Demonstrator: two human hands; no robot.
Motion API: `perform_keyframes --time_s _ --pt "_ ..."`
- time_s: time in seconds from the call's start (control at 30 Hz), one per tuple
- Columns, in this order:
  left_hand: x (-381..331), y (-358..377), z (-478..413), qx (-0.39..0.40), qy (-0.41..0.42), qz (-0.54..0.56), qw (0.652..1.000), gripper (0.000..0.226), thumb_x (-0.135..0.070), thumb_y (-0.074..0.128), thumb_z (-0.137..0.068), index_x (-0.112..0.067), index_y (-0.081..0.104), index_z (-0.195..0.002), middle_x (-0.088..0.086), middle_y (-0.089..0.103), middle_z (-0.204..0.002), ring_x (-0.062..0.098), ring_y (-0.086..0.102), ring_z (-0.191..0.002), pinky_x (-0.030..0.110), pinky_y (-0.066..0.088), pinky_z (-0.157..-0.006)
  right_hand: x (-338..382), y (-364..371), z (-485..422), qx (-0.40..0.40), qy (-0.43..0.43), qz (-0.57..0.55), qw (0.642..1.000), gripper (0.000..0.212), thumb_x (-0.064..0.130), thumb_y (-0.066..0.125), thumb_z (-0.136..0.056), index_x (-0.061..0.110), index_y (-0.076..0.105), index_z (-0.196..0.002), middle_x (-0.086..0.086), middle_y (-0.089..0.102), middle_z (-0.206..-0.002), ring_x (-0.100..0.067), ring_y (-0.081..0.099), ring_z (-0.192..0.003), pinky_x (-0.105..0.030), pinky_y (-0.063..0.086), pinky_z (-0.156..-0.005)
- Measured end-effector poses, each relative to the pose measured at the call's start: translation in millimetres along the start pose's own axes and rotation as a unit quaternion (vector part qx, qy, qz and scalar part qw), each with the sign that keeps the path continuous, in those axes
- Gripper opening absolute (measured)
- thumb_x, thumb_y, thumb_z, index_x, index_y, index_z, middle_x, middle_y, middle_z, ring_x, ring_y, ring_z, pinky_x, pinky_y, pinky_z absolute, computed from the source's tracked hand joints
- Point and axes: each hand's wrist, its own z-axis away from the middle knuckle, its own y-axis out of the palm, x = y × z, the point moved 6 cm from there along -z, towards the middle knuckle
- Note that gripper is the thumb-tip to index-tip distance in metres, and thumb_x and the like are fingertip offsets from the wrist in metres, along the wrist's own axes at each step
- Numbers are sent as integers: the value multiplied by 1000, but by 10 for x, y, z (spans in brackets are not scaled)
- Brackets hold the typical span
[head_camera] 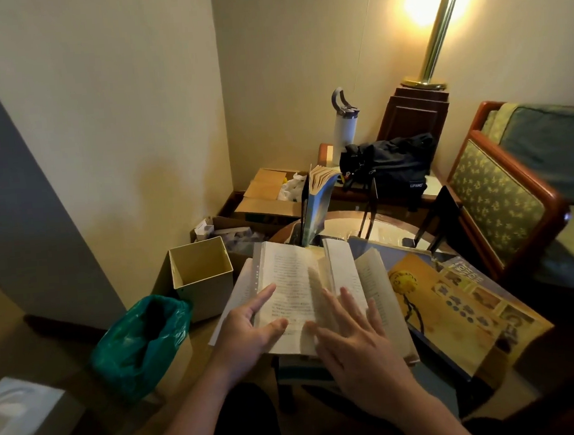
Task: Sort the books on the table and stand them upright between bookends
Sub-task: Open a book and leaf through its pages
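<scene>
Both hands lie with fingers apart and fairly straight on an open book (292,285) at lower centre of the frame. Neither is clamped around it. The left hand (250,330) rests its thumb and forefinger on the left page near the lower edge. The right hand (353,339) lies palm down, with its spread fingers on the right-hand pages. Between the two hands some leaves stand up from the spine and are blurred. The open book lies tilted at the near edge of a round glass-topped table (339,227), on something darker that I cannot make out.

Just right of it, a large yellow-covered book (457,310) lies flat, with a grey-covered book (463,270) partly tucked behind its upper edge. Beyond the open book, at centre frame, a blue book (317,208) stands upright on the table with its pages fanned at the top. A black bookend (444,210) stands to the right, well apart from it.

Behind the table, a black bag (388,164) and a white bottle (345,130) sit on a low surface. A lit brass lamp (436,37) is at upper right, and an armchair (507,200) stands at the right edge. Left of the table are cardboard boxes (266,195), a cream bin (202,275) and a green plastic bag (140,338).
</scene>
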Motion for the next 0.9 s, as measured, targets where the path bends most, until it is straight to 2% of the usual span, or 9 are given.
perform_keyframes --time_s 0.07,0.17,0.3,0.4,0.5,0.6,0.73,0.8,0.9 --pt "-48 46 5 1 4 36 999 60 -16 72 -89 -41 51 -138 -16 53 -126 5 62 -105 17 57 -72 -125 -33 104 -35 33 -39 998 55 56 28 -102 52 10 -154 12 -17 -164 -16 -26 -149 -53 -2 -123" --pt "-83 113 19 -6 13 45 999 58 -19 73 -88 -43 53 -137 -17 49 -126 9 59 -110 19 58 -73 -268 -63 208 -79 82 -135 984 79 41 47 -102 47 -13 -154 15 -8 -165 -10 -7 -153 -47 17 -124" --pt "-97 170 45 -11 15 67 998 56 -16 71 -89 -43 55 -135 -19 49 -124 5 59 -105 18 57 -71 -346 -159 296 -108 132 -224 960 78 35 51 -102 45 -5 -155 20 16 -160 -10 23 -147 -41 39 -114" --pt "-80 134 54 -13 13 61 998 58 -15 72 -88 -42 54 -136 -13 52 -127 11 62 -108 23 59 -73 -326 -183 309 -66 132 -211 966 69 37 48 -103 40 4 -156 22 12 -158 -6 11 -149 -45 27 -120" --pt "-71 116 69 -25 26 19 999 59 -17 71 -89 -42 51 -138 -11 50 -132 5 56 -109 14 55 -69 -281 -189 279 -37 123 -195 972 65 50 39 -102 36 7 -157 24 4 -157 -1 -2 -148 -42 17 -124" --pt "-56 140 63 -23 25 4 999 58 -19 70 -90 -44 50 -138 -9 47 -138 4 53 -110 15 56 -68 -248 -189 209 -28 110 -168 979 75 67 21 -93 32 6 -158 20 3 -159 -3 -5 -148 -42 14 -125" --pt "-50 125 31 -20 14 -9 1000 55 -20 65 -94 -49 49 -138 -11 36 -148 21 40 -136 21 56 -79 -194 -218 137 -31 80 -135 987 97 86 -8 -75 33 2 -156 18 3 -158 -6 -6 -149 -40 5 -125" --pt "-62 127 29 -20 13 0 1000 54 -18 62 -96 -49 48 -139 -12 36 -144 20 45 -131 22 57 -78 -159 -217 99 -17 65 -115 991 93 85 -10 -74 36 -3 -153 18 2 -160 -5 -7 -150 -38 0 -125" --pt "-70 138 8 -17 4 50 999 50 -16 56 -99 -48 49 -138 -12 43 -134 17 61 -111 33 62 -79 -101 -205 26 3 43 -81 996 82 78 -3 -82 38 -3 -153 20 2 -161 -4 -6 -150 -37 -4 -124"
